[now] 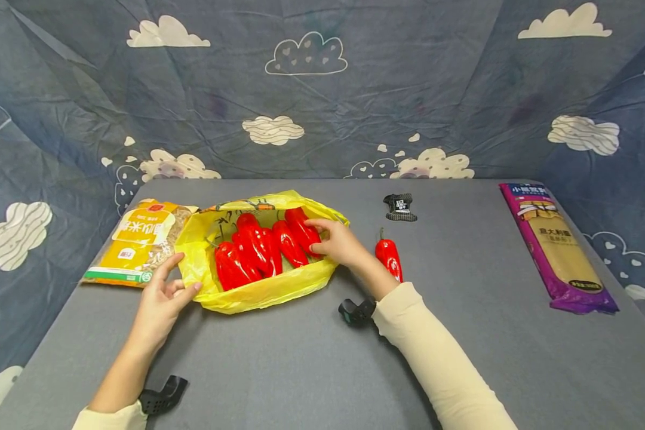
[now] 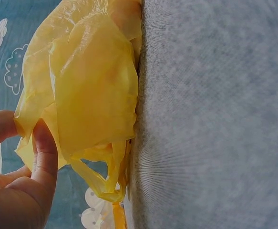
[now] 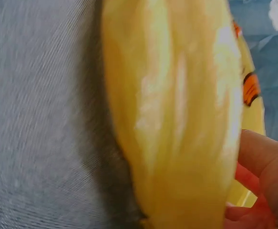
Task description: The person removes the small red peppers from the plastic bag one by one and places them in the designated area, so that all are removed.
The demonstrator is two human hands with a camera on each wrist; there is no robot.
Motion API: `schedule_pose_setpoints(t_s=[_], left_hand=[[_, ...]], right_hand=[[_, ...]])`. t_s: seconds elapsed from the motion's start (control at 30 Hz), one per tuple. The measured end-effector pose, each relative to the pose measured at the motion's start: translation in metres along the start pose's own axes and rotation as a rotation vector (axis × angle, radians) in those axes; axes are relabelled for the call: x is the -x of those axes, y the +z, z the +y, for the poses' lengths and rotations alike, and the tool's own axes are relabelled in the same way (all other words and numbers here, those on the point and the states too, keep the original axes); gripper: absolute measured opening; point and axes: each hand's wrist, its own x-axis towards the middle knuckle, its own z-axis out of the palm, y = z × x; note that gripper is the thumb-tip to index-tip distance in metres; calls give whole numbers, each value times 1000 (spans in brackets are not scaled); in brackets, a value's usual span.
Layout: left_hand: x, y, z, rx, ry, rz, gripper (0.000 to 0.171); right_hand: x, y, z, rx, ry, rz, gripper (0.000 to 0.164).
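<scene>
A yellow plastic bag (image 1: 269,292) lies wide open on the table with several glossy red chili peppers (image 1: 252,245) inside. At its left end my left hand (image 1: 160,301) pinches the bag's edge between thumb and fingers, which the left wrist view also shows on the yellow plastic (image 2: 91,86). My right hand (image 1: 337,240) reaches over the right rim and grips the rightmost pepper (image 1: 299,226) in the bag. The bag's near wall (image 3: 177,105) hides most of that grip in the right wrist view. Another red chili pepper (image 1: 389,258) lies outside, partly behind the right forearm.
A yellow packet of grain-like food (image 1: 140,242) lies against the bag's left side. Behind the loose pepper sits a small black net-patterned object with a white label (image 1: 400,206). A purple pack of pasta (image 1: 559,248) lies far right. A cloud-printed cloth hangs behind the table.
</scene>
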Motion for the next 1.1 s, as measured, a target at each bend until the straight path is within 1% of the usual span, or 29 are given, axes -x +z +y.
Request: schedule_pose_setpoints(t_s=[0.13, 0.3, 0.43, 0.6, 0.7, 0.77, 0.83, 1.0, 1.1], left_hand=[[0, 0, 1, -6, 2, -3, 64], [1, 1, 3, -1, -10, -1, 65], [2, 1, 2, -24, 0, -7, 65], [1, 0, 1, -36, 9, -18, 65], [1, -1, 1, -32, 7, -17, 65], [1, -1, 1, -24, 8, -17, 65], [1, -1, 2, -15, 7, -18, 66], [1, -1, 2, -17, 5, -15, 68], [1, -1, 1, -22, 7, -13, 67]], right_hand=[[9, -4, -10, -83, 1, -41, 51], [27, -12, -19, -92, -84, -52, 51], [48, -20, -22, -64, -140, -24, 50], [80, -37, -24, -58, -168, 40, 50], [99, -50, -18, -78, -179, 93, 52], [110, -60, -11, -73, -177, 132, 54], [119, -68, 2, -59, -170, 176, 56], [143, -87, 29, -15, -99, 257, 62], [153, -92, 45, 16, -45, 282, 63]])
